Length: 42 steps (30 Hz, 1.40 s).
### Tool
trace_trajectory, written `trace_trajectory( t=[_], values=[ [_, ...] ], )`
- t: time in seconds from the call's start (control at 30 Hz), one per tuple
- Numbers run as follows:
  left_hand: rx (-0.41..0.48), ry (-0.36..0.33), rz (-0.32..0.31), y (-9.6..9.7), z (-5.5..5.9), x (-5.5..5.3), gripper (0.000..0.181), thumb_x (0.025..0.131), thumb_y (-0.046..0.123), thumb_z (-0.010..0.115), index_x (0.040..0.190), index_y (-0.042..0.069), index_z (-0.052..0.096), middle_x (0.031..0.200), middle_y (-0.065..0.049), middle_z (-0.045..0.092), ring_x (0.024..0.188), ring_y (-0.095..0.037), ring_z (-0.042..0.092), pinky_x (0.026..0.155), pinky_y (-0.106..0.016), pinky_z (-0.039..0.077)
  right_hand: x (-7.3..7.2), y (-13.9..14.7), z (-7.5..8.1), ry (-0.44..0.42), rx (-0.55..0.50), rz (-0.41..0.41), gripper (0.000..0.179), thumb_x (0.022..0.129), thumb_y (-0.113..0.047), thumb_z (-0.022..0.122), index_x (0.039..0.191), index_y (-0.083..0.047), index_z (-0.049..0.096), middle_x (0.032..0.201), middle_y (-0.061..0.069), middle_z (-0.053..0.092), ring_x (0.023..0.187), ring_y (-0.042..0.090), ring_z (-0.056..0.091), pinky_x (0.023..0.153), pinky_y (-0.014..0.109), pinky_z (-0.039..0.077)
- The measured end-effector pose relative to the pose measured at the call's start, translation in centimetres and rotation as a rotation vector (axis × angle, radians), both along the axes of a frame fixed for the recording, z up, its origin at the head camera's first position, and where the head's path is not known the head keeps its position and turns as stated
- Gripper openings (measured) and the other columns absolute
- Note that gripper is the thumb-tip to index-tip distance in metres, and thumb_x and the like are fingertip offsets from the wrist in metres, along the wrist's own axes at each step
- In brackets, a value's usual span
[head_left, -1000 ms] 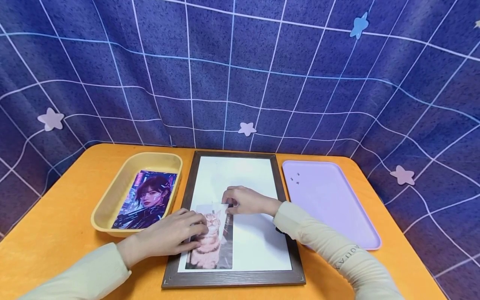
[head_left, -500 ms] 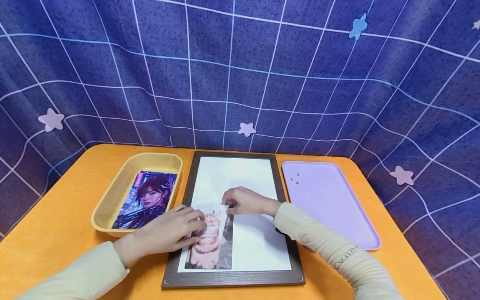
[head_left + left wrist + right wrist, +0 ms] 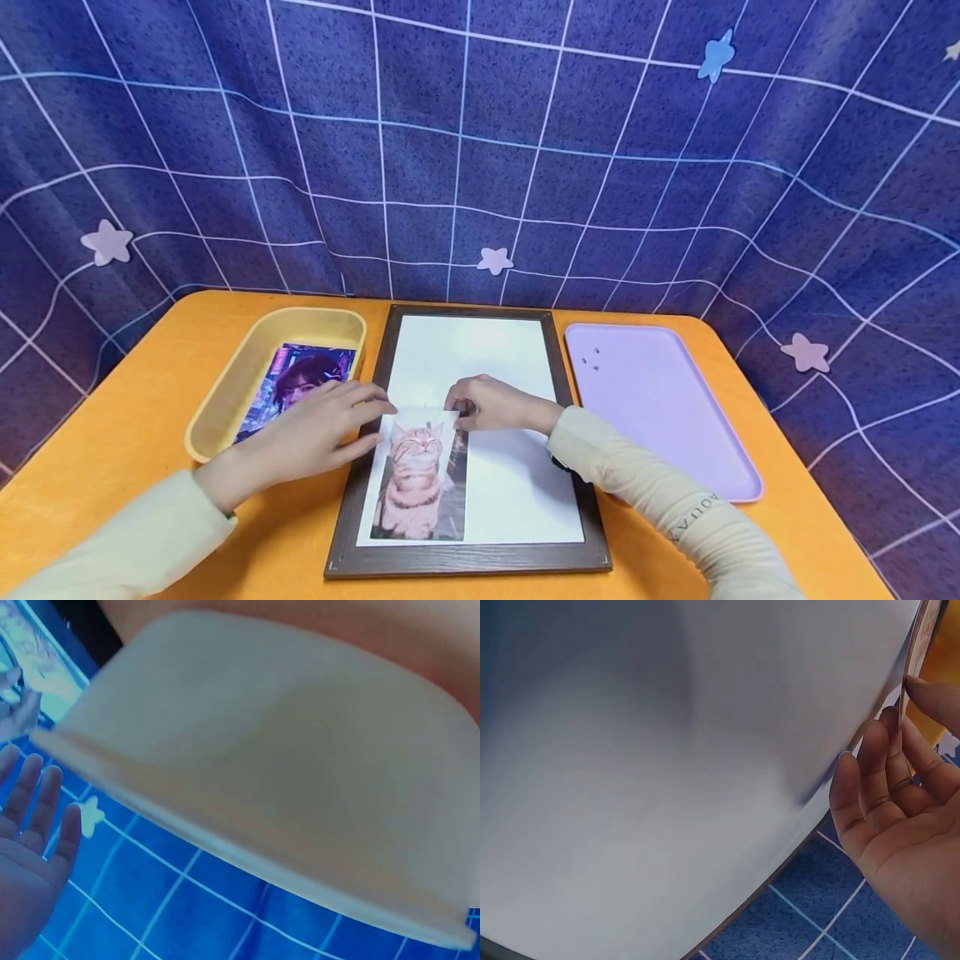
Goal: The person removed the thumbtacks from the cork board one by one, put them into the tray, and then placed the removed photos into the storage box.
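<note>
In the head view a photo print of a cat [image 3: 415, 483] lies over the lower left part of a white board [image 3: 521, 492] with a dark wood-look frame [image 3: 468, 560]. My right hand [image 3: 495, 406] pinches its upper right corner; the right wrist view shows thumb and fingertips of that hand [image 3: 907, 799] meeting at its edge. Beside the print's upper left corner is my left hand [image 3: 318, 429], fingers spread and holding nothing. The left wrist view shows this hand [image 3: 34, 851] with loosely extended fingers. A darker patterned picture shows along the cat print's right side.
A yellow bin [image 3: 206, 417] left of the board holds a purple-blue portrait print [image 3: 303, 382], partly behind my left hand. On the right a lilac tray [image 3: 660, 408] bears several tiny dark pieces [image 3: 596, 367]. A blue grid-patterned curtain [image 3: 420, 150] hangs behind the orange table [image 3: 82, 492].
My left hand has come off the cat print and moved left and up, uncovering the cat's face and overlapping the bin. My right hand stays at the corner.
</note>
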State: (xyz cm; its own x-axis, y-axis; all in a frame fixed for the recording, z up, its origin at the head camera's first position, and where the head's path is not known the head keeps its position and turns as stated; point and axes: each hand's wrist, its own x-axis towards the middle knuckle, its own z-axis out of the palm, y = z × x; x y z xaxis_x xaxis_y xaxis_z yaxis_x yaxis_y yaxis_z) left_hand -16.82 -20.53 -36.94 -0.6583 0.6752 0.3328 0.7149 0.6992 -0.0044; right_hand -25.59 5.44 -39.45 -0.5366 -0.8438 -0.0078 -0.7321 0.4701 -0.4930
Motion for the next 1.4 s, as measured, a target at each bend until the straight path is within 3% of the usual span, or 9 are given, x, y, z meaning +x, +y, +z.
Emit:
trace_trajectory(
  t=[0.43, 0.67, 1.03, 1.4],
  values=[
    [0.077, 0.03, 0.128, -3.8, 1.6, -1.6, 0.03, 0.082, 0.025, 0.066, 0.108, 0.012, 0.063, 0.106, -0.004, 0.061, 0.102, -0.025, 0.057, 0.087, -0.049, 0.042, 0.0, 0.2, 0.0, -0.019, -0.022, -0.005, 0.015, 0.083, -0.01, 0.064, 0.096, -0.005, 0.063, 0.081, 0.0, 0.059, 0.074, 0.008, 0.053, 0.068, 0.016, 0.044],
    [0.117, 0.07, 0.185, -6.4, 2.4, -2.3, 0.032, 0.077, 0.018, 0.07, 0.107, 0.009, 0.063, 0.098, -0.008, 0.063, 0.086, -0.026, 0.061, 0.075, -0.047, 0.047, 0.0, 0.3, 0.2, -0.041, -0.035, -0.003, 0.013, 0.082, -0.007, 0.064, 0.095, -0.004, 0.062, 0.083, 0.001, 0.062, 0.075, 0.007, 0.054, 0.069, 0.017, 0.045],
    [0.154, -0.109, 0.408, -10.7, 2.8, -2.6, 0.032, 0.084, 0.019, 0.064, 0.112, 0.006, 0.059, 0.107, -0.017, 0.06, 0.093, -0.036, 0.059, 0.074, -0.053, 0.046, 0.0, 0.4, 0.1, -0.049, -0.04, 0.007, 0.012, 0.083, -0.009, 0.063, 0.094, -0.005, 0.061, 0.08, 0.0, 0.062, 0.073, 0.005, 0.054, 0.069, 0.017, 0.045],
    [0.214, -0.124, 0.472, -14.4, 2.3, -3.2, 0.032, 0.082, 0.015, 0.066, 0.106, -0.005, 0.06, 0.102, -0.026, 0.06, 0.086, -0.038, 0.059, 0.071, -0.052, 0.046, -0.1, 0.5, -0.1, -0.062, -0.041, -0.003, 0.014, 0.083, -0.01, 0.063, 0.096, -0.005, 0.062, 0.079, -0.001, 0.062, 0.072, 0.005, 0.054, 0.067, 0.017, 0.045]
  ],
)
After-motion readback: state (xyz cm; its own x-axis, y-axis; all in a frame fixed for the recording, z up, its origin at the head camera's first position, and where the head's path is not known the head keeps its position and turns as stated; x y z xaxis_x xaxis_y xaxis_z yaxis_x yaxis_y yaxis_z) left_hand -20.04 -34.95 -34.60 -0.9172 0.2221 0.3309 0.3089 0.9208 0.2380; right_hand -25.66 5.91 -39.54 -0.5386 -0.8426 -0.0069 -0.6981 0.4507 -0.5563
